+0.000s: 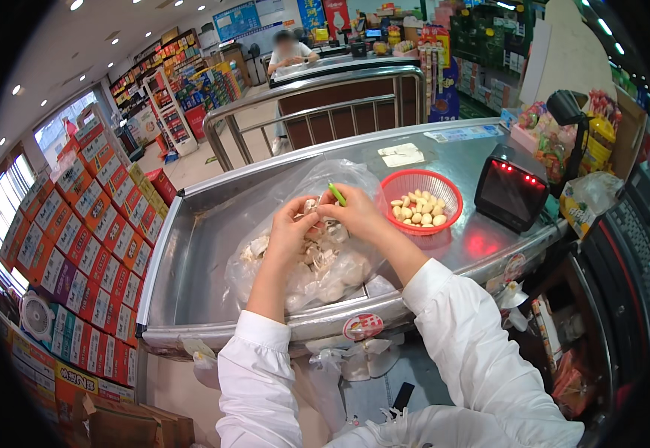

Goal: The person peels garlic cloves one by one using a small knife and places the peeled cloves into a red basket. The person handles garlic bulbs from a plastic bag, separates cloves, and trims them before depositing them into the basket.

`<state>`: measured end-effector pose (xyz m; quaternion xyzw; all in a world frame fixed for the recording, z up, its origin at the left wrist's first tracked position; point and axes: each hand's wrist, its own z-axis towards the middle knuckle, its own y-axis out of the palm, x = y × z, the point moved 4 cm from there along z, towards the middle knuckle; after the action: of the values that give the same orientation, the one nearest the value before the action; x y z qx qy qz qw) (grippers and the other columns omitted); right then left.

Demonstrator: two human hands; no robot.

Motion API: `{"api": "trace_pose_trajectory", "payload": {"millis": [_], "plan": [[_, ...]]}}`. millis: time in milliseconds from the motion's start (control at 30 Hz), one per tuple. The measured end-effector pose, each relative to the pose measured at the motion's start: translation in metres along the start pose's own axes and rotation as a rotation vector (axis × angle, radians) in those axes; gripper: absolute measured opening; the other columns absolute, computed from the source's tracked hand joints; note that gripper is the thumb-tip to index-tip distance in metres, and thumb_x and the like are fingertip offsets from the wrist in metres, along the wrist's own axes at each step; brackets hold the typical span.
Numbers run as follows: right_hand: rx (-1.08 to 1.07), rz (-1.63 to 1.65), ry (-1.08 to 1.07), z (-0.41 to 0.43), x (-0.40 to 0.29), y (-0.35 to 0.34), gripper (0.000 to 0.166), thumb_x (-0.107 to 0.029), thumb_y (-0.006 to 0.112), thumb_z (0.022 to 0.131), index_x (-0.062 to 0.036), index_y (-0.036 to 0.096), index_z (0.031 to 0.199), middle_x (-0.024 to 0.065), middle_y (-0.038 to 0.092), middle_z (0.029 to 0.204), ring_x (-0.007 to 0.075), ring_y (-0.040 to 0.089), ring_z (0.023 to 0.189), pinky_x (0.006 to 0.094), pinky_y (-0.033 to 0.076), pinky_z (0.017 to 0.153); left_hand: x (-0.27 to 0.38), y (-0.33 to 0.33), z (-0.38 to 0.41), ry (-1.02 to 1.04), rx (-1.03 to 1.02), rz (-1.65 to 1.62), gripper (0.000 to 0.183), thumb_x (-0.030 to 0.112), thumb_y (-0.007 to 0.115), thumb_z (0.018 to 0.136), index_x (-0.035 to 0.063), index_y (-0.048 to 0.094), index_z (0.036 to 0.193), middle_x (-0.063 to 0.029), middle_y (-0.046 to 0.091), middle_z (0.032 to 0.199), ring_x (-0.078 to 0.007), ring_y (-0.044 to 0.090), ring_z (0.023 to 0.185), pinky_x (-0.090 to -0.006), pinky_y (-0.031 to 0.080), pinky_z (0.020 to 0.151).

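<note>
Above a clear plastic bag [347,173], my left hand [291,224] grips a piece of garlic [310,206] with papery skin on it. My right hand [356,213] holds a small tool with a bright green handle [337,194], probably a paring knife; its blade is hidden by the fingers. Both hands meet at the garlic. Loose garlic skins [319,260] and whole bulbs lie in the opened bag under them. To the right of my right hand stands a red plastic basket [453,215] with several peeled garlic cloves [419,208] in it.
The bag rests on a metal checkout counter [190,269] with raised edges. A black barcode scanner [511,190] stands right of the basket, near a keyboard [627,246]. White paper [400,155] lies behind. Stacked cartons [95,224] flank the left; a person [291,53] sits beyond the steel railing [314,84].
</note>
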<state>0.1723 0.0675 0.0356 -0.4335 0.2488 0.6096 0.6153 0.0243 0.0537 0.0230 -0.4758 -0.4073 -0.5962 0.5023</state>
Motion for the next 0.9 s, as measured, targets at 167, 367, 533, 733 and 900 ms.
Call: {"api": "trace_pose_trajectory", "payload": {"millis": [167,367,533,733,900], "plan": [[-0.023,0.074,0.038,0.001,0.004,-0.003,0.015,-0.013,0.067,0.079,-0.0011,0.058,0.081,-0.0001,0.057,0.073,0.0064,0.049,0.069,0.0237,0.041,0.06,0.003,0.006,-0.003,-0.065,-0.071,-0.157,0.037,0.003,0.058,0.086,0.0002,0.051,0.123,-0.005,0.061,0.089,-0.0101,0.061,0.073,-0.0204,0.05,0.062],[-0.028,0.207,0.089,0.002,0.012,0.0,0.012,-0.014,0.066,0.081,-0.0042,0.058,0.081,-0.0023,0.054,0.07,0.0046,0.047,0.064,0.0213,0.038,0.056,0.002,0.005,-0.004,-0.045,-0.128,-0.281,0.038,0.003,0.055,0.088,0.0001,0.048,0.126,-0.0062,0.061,0.093,-0.0109,0.061,0.072,-0.0209,0.052,0.063],[-0.079,0.32,0.259,-0.001,0.009,-0.003,0.014,-0.016,0.066,0.081,-0.0043,0.058,0.079,-0.0014,0.055,0.07,0.0062,0.048,0.063,0.023,0.039,0.055,0.002,0.01,-0.005,-0.112,-0.193,-0.408,0.037,0.001,0.053,0.089,-0.0012,0.048,0.125,-0.0074,0.061,0.096,-0.0123,0.063,0.074,-0.0218,0.053,0.067],[-0.168,0.385,0.241,-0.004,-0.004,0.003,0.014,-0.019,0.063,0.085,-0.008,0.056,0.081,-0.0042,0.053,0.069,0.0031,0.045,0.058,0.0204,0.034,0.049,0.002,0.01,-0.008,-0.114,-0.211,-0.495,0.037,0.004,0.056,0.089,-0.001,0.049,0.125,-0.0065,0.061,0.092,-0.0135,0.063,0.074,-0.0226,0.054,0.068],[-0.156,0.481,0.311,-0.005,0.001,0.004,0.015,-0.023,0.059,0.089,-0.0097,0.053,0.085,-0.0062,0.044,0.061,0.0025,0.037,0.048,0.0182,0.027,0.042,0.003,0.012,-0.006,-0.123,-0.221,-0.521,0.036,0.003,0.053,0.09,-0.0004,0.047,0.125,-0.0064,0.06,0.096,-0.0126,0.062,0.076,-0.0224,0.053,0.071]]}}
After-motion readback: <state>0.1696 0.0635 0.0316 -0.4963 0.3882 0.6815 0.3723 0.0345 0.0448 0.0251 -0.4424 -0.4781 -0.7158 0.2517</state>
